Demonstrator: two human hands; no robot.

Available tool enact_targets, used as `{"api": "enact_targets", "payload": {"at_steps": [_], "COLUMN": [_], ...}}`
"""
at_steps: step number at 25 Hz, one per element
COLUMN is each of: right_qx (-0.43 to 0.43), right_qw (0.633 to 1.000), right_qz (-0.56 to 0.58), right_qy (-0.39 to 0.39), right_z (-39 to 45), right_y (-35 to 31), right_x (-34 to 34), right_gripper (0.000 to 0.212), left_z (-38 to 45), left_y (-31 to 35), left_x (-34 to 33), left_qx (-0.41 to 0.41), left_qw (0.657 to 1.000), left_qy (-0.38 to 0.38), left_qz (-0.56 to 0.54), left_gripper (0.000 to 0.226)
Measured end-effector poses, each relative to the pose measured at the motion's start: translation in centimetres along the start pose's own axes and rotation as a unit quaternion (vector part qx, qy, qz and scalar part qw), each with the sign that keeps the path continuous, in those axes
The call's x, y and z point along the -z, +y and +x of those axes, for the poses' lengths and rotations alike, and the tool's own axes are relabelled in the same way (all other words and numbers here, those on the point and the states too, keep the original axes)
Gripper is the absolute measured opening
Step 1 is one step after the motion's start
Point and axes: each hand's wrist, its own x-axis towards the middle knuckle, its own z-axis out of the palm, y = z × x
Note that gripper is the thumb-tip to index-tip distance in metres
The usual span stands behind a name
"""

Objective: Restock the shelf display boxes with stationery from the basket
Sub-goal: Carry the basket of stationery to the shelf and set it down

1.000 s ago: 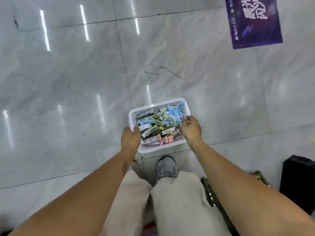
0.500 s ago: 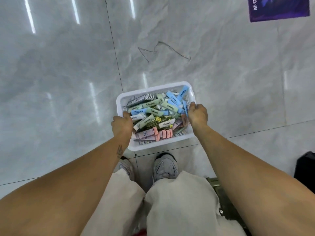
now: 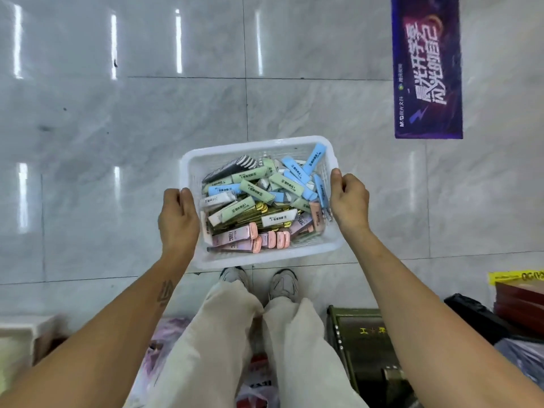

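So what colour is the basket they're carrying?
White, with a mesh-like perforated wall; the basket shows best in the head view.

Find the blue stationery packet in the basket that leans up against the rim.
It is the blue packet at the basket's far right corner, tilted up against the rim; the other blue ones lie flatter in the pile.

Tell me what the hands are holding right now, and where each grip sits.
Both hold the white basket of stationery: left hand grips its left rim, right hand grips its right rim.
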Motion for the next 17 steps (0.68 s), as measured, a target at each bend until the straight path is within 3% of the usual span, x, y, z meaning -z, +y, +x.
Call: {"api": "enact_targets", "payload": {"at_steps": [8, 17], "right_qx": [0.065, 0.082], "right_qw": [0.997, 0.994], "right_qz": [0.013, 0.003], "right_qy": [0.038, 0.073], "right_z": [-4.8, 5.9], "right_y": [-17.8, -31.7], "right_x": [10.7, 15.4], "right_gripper": [0.049, 0.050], "left_z": [-0.3, 9.3], "left_y": [16.3, 32.8], "left_x": [14.5, 16.2], "left_qx": [-0.070, -0.089], "left_qw": [0.995, 0.990], "left_qy": [0.052, 0.108], "left_qz": [-0.038, -0.033], "left_gripper": [0.035, 0.040]}}
